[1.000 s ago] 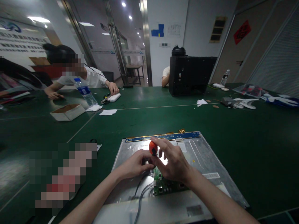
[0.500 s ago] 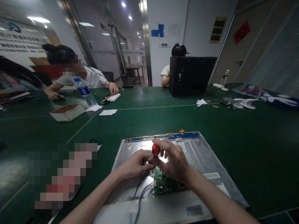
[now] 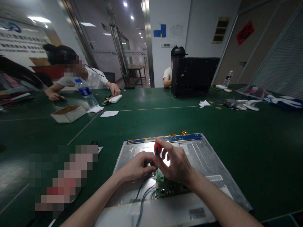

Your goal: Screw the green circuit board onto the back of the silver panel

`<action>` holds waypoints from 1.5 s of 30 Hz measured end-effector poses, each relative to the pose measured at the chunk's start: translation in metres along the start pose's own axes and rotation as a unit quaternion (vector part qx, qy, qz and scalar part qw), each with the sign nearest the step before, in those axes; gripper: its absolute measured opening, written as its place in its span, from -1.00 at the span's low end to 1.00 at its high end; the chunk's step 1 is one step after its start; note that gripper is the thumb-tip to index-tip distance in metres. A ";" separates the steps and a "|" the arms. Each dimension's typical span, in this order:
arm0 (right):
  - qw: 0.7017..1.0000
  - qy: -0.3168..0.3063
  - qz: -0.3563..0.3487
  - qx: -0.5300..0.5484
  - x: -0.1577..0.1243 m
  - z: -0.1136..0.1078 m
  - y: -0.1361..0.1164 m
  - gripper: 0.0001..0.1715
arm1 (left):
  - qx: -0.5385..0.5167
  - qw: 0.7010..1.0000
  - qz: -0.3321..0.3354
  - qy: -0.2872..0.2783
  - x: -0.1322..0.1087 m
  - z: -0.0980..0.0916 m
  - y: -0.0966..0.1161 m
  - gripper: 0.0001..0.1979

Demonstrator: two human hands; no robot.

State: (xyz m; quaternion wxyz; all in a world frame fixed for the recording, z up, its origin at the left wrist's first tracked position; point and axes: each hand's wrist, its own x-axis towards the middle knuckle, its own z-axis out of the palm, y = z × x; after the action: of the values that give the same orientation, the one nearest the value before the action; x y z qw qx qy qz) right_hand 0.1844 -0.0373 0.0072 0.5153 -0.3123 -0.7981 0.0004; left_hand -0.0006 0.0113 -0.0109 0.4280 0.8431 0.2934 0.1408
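A screwdriver with an orange and black handle point(image 3: 157, 148) stands nearly upright between the thumb and fingers of my right hand point(image 3: 177, 160), index fingertip at its top. Its thin shaft points down at the upper left corner of a green circuit board point(image 3: 163, 190). My left hand point(image 3: 139, 165) is beside the shaft, fingers curled and thumb close to them; whatever they pinch is hidden. Both hands are above a silver display panel point(image 3: 211, 162) lying flat, with a blue board strip point(image 3: 189, 137) along its far edge. Dark cables point(image 3: 141, 205) run from the green board's left side.
On the green table point(image 3: 142, 123) are an open box point(image 3: 68, 114), a water bottle point(image 3: 87, 94) and paper pieces at left. A large black monitor-like case point(image 3: 195, 77) stands at the back, a person behind it. Another person's hand point(image 3: 115, 90) rests at far left. Gloves point(image 3: 251, 104) lie right.
My right thumb and index finger have shifted along the screwdriver, and more of its handle shows. My left hand stays nearly still. The person behind the black case has leaned slightly left.
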 end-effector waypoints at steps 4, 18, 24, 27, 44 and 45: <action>1.000 -0.001 -0.002 0.002 0.000 -0.001 -0.001 -0.32 | 0.001 1.000 0.001 -0.003 0.000 0.000 0.000 -0.93; 0.999 0.014 0.028 0.003 0.002 -0.003 -0.001 -0.37 | 0.001 1.000 -0.027 0.014 -0.001 -0.002 0.012 -0.96; 1.000 -0.002 0.027 0.001 0.000 -0.002 -0.002 -0.28 | -0.007 1.000 -0.015 0.020 -0.001 0.000 0.007 -0.97; 0.999 0.010 0.031 -0.003 -0.002 -0.001 -0.002 -0.29 | -0.013 1.000 -0.003 0.015 -0.001 0.000 0.004 -0.97; 0.999 0.016 0.027 0.032 0.002 -0.004 -0.005 -0.35 | -0.003 1.000 -0.010 0.016 -0.001 0.000 0.002 -0.97; 0.999 0.015 0.026 0.036 0.002 -0.004 -0.005 -0.35 | -0.008 1.000 -0.008 0.017 -0.001 0.000 0.002 -0.97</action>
State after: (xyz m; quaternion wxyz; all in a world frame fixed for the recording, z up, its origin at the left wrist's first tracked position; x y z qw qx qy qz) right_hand 0.1846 -0.0417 0.0118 0.5378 -0.3141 -0.7815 0.0375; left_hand -0.0007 0.0095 -0.0098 0.4305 0.8351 0.3060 0.1536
